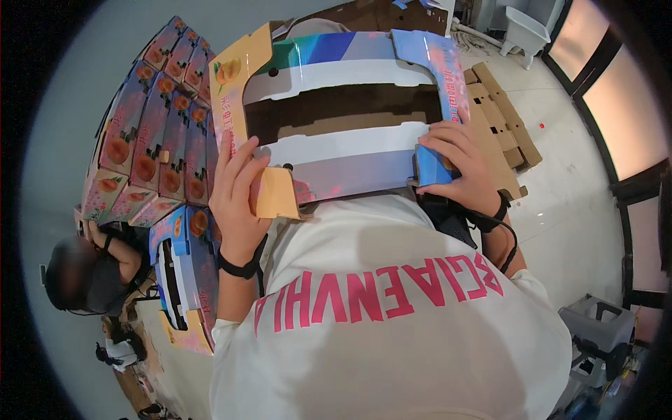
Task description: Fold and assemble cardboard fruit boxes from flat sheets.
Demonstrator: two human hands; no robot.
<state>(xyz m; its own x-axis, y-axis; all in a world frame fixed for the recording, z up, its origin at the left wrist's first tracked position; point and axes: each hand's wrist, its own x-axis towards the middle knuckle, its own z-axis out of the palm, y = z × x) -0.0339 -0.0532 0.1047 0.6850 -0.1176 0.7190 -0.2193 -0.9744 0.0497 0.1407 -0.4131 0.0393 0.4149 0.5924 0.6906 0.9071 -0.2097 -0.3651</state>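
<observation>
In front of my chest is a printed cardboard fruit box (pixel 350 171), coloured yellow, blue and lavender with white strips. A wide opening in its upper face shows bare brown cardboard inside. My left hand (pixel 238 196) grips the near left corner, fingers along the side and thumb by a folded yellow corner flap (pixel 278 192). At the near right corner my right hand (pixel 458 164) is closed around a blue corner flap (pixel 430 166), with its thumb at the lower edge. Each wrist wears a black band.
Several printed fruit boxes (pixel 147 150) are stacked at the left, with one more box (pixel 199 269) below them. A co-worker (pixel 119 262) is beside the stack. Brown cardboard (pixel 500 122) lies on the right floor; a grey plastic item (pixel 595 325) stands lower right.
</observation>
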